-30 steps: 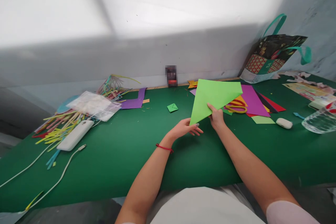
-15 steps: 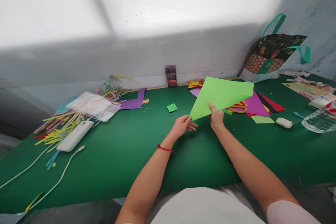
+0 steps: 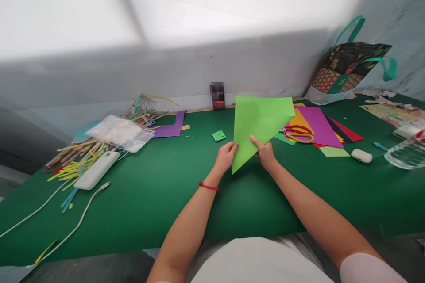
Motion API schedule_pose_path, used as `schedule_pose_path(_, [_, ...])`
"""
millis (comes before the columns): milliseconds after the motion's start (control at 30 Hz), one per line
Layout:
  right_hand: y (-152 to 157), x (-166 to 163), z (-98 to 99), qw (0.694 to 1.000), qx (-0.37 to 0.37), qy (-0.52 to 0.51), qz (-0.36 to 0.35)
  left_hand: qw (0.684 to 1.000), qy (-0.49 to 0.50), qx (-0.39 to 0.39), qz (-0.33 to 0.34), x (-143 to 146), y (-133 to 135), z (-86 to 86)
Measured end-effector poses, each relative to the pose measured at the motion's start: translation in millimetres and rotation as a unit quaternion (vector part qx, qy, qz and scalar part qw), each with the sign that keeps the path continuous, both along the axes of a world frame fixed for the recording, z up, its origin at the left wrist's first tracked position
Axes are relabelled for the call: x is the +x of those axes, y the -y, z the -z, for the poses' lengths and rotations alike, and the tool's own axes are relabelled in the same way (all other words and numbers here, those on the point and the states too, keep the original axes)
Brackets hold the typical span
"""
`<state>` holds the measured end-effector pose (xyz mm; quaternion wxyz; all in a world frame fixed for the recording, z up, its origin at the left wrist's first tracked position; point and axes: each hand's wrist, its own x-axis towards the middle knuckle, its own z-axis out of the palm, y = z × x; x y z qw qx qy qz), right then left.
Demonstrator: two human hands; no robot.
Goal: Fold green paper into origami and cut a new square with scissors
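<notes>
A sheet of light green paper (image 3: 259, 119), folded at a slant so that it tapers to a point towards me, is held between both hands above the table. My left hand (image 3: 226, 155) pinches its left edge, thumb on top. My right hand (image 3: 265, 152) grips the slanting right edge, with the thumb lying on the paper and the other fingers hidden beneath. Just beyond my left hand lies a small folded green paper packet (image 3: 218, 136). Scissors with red and yellow handles (image 3: 300, 135) rest to the right of the held sheet.
Coloured sheets (image 3: 322, 126), a white case (image 3: 361, 155) and a clear plastic bottle (image 3: 405, 152) are on the right of the green table (image 3: 159, 203). A patterned bag (image 3: 345, 73) leans at the back. At left lie paper strips (image 3: 71, 166), a white power bank (image 3: 96, 171) and a cable (image 3: 84, 219).
The green sheet has turned in my hands and shifted left, its tip now pointing towards me. The scissors and several sheets behind it have come into fuller view.
</notes>
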<state>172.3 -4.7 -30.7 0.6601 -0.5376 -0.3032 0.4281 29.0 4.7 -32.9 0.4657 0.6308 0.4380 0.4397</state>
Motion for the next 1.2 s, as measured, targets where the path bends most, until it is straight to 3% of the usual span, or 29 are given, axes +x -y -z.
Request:
schedule_pose_path(233, [0.4, 1.0, -1.1, 1.000, -0.006, 0.001, -0.026, 0.999, 0.015, -0.020, 0.025, -0.8, -1.6, 0.5])
schedule_pose_path(500, [9.6, -6.0, -2.9, 0.988, -0.009, -0.029, -0.154, 0.993, 0.061, 0.038, -0.089, -8.4, -2.4, -10.7])
schedule_pose_path(700, [13.6, -8.2, -5.6, 0.980, -0.029, -0.030, -0.194, 0.988, 0.121, 0.022, -0.095, -14.4, -1.6, -21.2])
schedule_pose_path(867, [13.7, -9.5, -4.4, 0.978, -0.030, -0.023, -0.203, 0.987, 0.121, -0.001, -0.104, -15.6, -2.9, -18.4])
schedule_pose_path(1033, [14.0, -13.4, -0.3, 0.977, -0.027, 0.008, -0.213, 0.986, 0.099, 0.031, -0.128, -18.3, -3.9, -18.3])
schedule_pose_path(1200, [17.1, -12.6, -0.6, 0.951, -0.016, 0.033, -0.307, 0.982, 0.056, 0.052, -0.173, -20.3, -3.1, -20.1])
